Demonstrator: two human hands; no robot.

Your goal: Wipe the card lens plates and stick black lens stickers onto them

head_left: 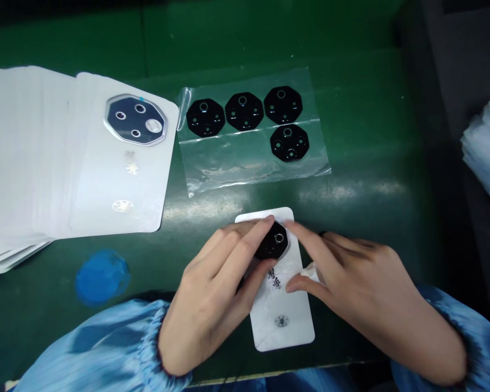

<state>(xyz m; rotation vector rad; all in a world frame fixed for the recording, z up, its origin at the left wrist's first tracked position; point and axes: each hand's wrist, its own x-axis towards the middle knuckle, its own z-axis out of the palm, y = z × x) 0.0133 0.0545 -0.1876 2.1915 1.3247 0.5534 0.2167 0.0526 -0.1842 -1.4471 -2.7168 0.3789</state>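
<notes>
A white phone back panel with dark printed characters and a round emblem lies before me, slightly tilted. Over its upper part sits a black octagonal camera lens cover with ring-shaped openings. My left hand grips this cover by its edges, index finger on top and thumb below. My right hand has thumb and index finger spread apart. Its index fingertip is at the cover's upper right edge, and the thumb is over the panel. Something small and whitish shows under the right hand; its kind is unclear.
A clear plastic sheet carries several black lens covers. At the left lies a fanned stack of white panels, the top one with a camera print. A blue round patch and, far right, a translucent plastic pile are visible.
</notes>
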